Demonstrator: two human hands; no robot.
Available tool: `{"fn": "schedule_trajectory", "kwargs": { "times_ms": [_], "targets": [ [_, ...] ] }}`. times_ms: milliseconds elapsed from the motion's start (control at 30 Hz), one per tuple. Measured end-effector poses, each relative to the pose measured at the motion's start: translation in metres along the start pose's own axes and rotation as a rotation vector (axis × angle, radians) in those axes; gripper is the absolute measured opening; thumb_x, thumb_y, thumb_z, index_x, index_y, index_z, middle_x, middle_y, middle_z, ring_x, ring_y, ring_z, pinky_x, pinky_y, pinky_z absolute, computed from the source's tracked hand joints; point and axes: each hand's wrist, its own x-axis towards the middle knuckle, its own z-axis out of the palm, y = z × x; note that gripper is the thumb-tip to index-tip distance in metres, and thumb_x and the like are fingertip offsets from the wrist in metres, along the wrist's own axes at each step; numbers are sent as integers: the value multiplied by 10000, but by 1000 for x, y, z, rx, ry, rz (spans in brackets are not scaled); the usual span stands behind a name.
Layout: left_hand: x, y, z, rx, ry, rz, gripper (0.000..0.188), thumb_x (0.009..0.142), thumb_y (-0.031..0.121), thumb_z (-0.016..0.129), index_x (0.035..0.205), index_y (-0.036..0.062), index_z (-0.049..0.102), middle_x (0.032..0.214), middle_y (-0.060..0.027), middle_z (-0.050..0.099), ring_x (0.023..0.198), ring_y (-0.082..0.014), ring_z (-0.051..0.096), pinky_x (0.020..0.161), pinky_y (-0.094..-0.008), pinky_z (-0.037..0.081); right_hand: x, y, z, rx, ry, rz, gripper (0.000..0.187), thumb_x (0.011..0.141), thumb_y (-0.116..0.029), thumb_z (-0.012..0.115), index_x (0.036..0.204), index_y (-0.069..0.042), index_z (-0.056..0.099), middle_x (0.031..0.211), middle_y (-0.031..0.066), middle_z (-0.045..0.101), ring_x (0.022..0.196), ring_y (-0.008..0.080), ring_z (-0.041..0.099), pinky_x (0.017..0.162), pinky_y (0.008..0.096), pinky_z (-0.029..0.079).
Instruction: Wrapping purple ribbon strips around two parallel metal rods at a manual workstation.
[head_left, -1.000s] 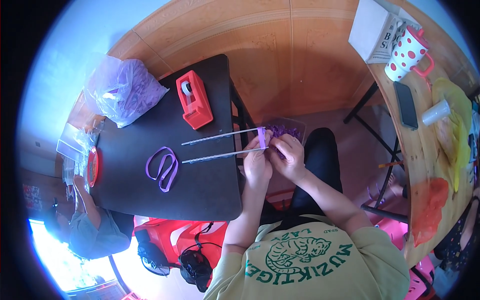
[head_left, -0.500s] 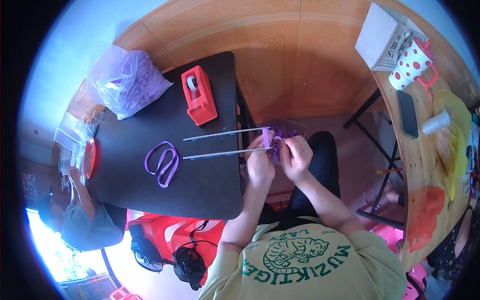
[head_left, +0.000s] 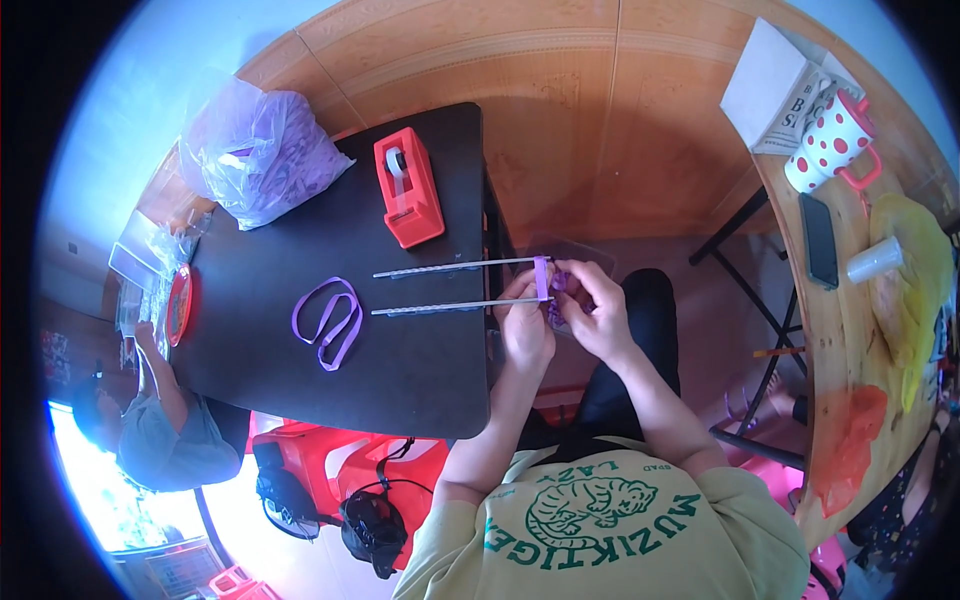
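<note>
Two thin parallel metal rods jut over the right edge of the black table, toward my hands. A purple ribbon band spans their near ends. My left hand is closed at the rod ends, gripping the ribbon there; its fingertips are partly hidden. Just right of it, my right hand pinches more of the purple ribbon, gathered in small folds. Beneath and behind the hands is a clear plastic box, mostly covered by them. On the table lies a loose loop of purple ribbon.
A red tape dispenser and a bag of purple pieces rest on the black table. Another person sits at its left. To the right, a wooden table holds a dotted cup and a phone.
My right hand has shifted slightly and turned over the ribbon, and its fingers are now nearer the band. The whole view has moved a little.
</note>
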Motion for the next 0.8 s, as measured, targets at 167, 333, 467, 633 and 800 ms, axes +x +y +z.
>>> {"fn": "schedule_trajectory", "kwargs": {
  "times_ms": [167,333,467,633,800],
  "targets": [
    [2,-3,-8,25,-58,18,200,916,108,550,1047,-3,654,1036,-87,663,954,-162,606,850,-299,452,-8,12,-8,489,-192,385,228,791,86,640,992,-13,603,734,-38,541,659,14,503,588,162,402],
    [1,0,-8,18,-109,-7,207,918,95,537,1049,-23,644,1057,-106,657,956,-168,610,882,-286,456,-13,10,-1,447,-117,309,229,788,84,647,992,-11,602,730,-38,538,650,9,485,582,154,389],
    [1,2,-5,4,-95,-49,202,917,91,539,1047,-24,641,1061,-112,654,957,-172,616,879,-284,470,-16,1,8,570,-104,358,231,787,99,636,987,-9,601,718,-45,529,638,11,474,571,149,378],
    [1,8,-8,-3,-77,-221,203,921,87,527,1051,-31,628,1068,-132,648,981,-203,624,891,-314,489,-9,-2,0,981,-195,638,136,847,-3,616,978,-37,620,715,-4,583,627,39,543,513,165,386],
    [2,4,-8,-64,-119,-161,211,927,106,516,1049,-24,630,1061,-122,647,947,-194,625,867,-308,494,-8,7,-1,943,-314,598,78,865,-32,612,938,-55,630,698,5,601,565,45,532,458,164,358]
  ]
}}
